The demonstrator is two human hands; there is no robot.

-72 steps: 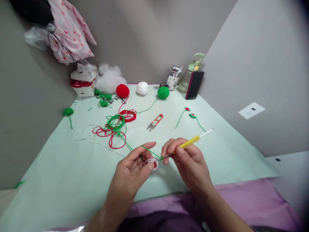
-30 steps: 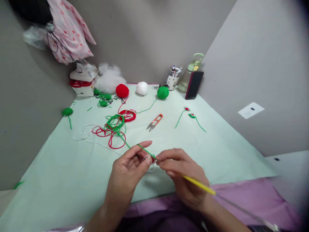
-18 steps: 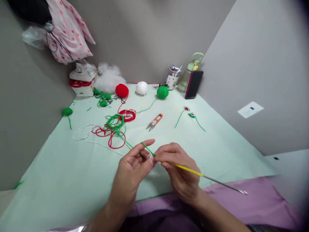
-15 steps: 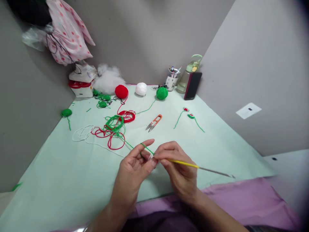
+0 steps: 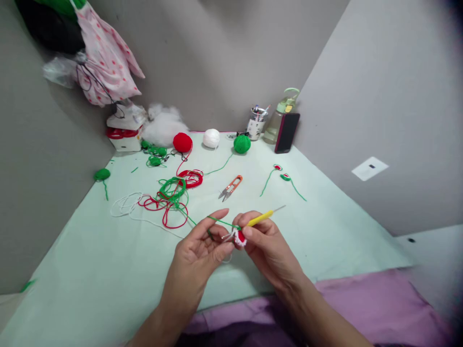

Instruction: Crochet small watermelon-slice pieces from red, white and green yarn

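Observation:
A small red and white crochet piece is between my hands, by the right fingertips. My right hand is closed on a crochet hook with a yellow handle, its thin metal end pointing up and right. Over the raised index finger of my left hand runs green yarn, stretched to the piece. White strands show by the left thumb, whose exact grip is partly hidden.
Loose red and green yarn loops lie ahead, with orange thread snips to their right. Behind stand red, white and green yarn balls, a bottle and a phone. Two small crocheted pieces lie right.
My right hand has turned, so the hook now points up and right instead of down and right. The red and white piece has come into sight between the hands.

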